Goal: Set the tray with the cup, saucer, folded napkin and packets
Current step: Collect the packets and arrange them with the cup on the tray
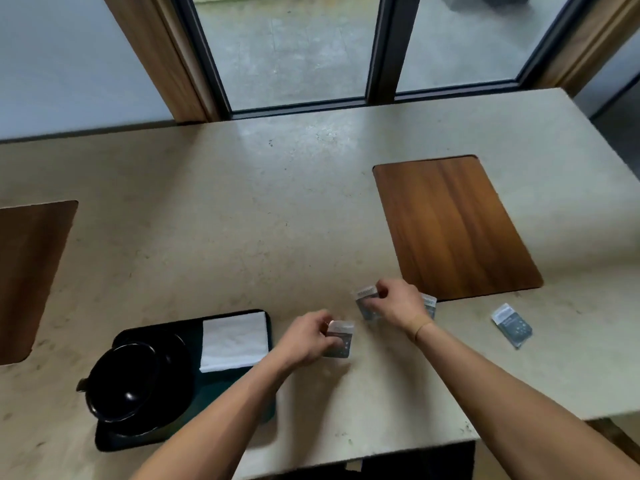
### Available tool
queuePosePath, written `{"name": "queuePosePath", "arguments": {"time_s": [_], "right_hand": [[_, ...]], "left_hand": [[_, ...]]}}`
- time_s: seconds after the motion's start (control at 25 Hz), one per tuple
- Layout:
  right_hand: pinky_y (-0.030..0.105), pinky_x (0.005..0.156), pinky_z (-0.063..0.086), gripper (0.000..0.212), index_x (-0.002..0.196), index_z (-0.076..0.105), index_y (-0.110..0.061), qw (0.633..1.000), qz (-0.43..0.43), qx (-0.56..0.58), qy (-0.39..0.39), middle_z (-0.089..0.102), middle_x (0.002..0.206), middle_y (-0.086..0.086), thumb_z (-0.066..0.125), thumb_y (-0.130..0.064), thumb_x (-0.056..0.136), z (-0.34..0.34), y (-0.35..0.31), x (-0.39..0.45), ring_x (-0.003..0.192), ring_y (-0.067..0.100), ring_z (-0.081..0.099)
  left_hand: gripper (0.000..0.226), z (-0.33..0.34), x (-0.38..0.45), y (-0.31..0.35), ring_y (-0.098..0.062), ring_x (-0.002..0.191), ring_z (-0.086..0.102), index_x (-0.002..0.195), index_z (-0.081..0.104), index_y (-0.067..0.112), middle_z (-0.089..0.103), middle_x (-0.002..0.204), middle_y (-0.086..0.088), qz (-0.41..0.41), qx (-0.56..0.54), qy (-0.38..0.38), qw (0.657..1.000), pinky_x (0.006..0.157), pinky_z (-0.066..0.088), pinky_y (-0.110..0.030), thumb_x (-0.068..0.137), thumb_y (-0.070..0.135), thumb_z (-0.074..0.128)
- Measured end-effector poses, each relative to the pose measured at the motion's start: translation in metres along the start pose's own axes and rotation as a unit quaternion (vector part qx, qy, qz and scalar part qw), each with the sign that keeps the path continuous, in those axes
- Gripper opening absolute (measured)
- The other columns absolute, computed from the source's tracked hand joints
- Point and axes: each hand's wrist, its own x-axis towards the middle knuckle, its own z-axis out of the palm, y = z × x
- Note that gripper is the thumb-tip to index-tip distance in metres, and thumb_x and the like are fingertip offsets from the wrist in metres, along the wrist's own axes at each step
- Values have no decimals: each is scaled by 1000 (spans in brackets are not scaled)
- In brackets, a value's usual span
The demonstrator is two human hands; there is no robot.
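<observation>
Pale stone-look desk (pixel 242 209) under a dark-framed window, with a brown wooden inlay panel (pixel 453 226) at 2 o'clock and another at the 9 o'clock edge.

Black rectangular plastic tray (pixel 110 441) sits at 7 o'clock. On it: black glossy cup (pixel 124 379) on a black round saucer (pixel 180 362), and a white folded paper napkin (pixel 235 341) in the tray's 1 o'clock corner. So only the packets look outstanding.

Packets are small flat grey-blue sachets with a pale sealed top strip, print too blurred to read. Left hand (pixel 304 341), grip closed, pinches one grey-blue sachet (pixel 339 341) just off the tray's 3 o'clock side. Right hand (pixel 398 306), grip closed, holds a second grey-blue sachet (pixel 365 303) near centre. A third sachet's edge (pixel 429 303) shows behind the right wrist; can't tell if it's held or lying on the desk. A fourth loose sachet (pixel 512 325) lies flat at 4 o'clock, well apart from the hands.

Handling, my read: featherweight, thin, floppy foil or paper, likely slick. Lying flat on the desk they give no edge to get under, so pinch at the stiffer sealed strip or slide one up by a corner. Not fragile, but squeezing the body could crease it. Free tray space looks to be in front of the napkin, at the tray's 4 o'clock.
</observation>
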Motion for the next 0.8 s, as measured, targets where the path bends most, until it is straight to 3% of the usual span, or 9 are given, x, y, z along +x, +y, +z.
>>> {"name": "queuePosePath", "arguments": {"time_s": [0.16,0.36,0.56,0.64,0.8], "right_hand": [[34,79,58,17,103,66,-23,991,26,121,43,69,104,-2,70,-27,87,-43,44,-19,94,17,65],[34,82,53,17,102,66,-19,984,69,125,103,69,103,2,71,-22,86,-94,112,-32,95,18,63],[30,73,52,25,108,67,-16,984,102,120,77,70,105,6,74,-16,83,-129,177,-35,91,20,64],[30,73,55,29,108,68,-16,983,111,113,87,71,103,7,77,-15,80,-137,193,-31,89,21,65],[36,80,57,49,122,64,-20,983,115,118,85,68,82,0,81,-15,76,-135,212,-24,82,20,66]], "left_hand": [[15,11,19,36,-22,89,66,93,62,16,71,98,-6,20,-63,-9,998,78,54,-35,84,18,73],[14,40,38,78,-17,89,68,93,64,18,72,98,-3,20,-107,13,994,81,57,-37,83,18,74],[15,74,55,108,-16,84,70,90,66,22,74,95,-3,-7,-117,31,993,78,59,-37,80,16,77],[22,85,63,119,-14,82,69,95,67,23,73,94,-2,-11,-102,43,994,77,59,-37,77,17,79],[63,102,77,129,-13,85,66,129,57,23,71,102,-3,-22,-57,87,994,78,52,-26,72,19,83]]}}
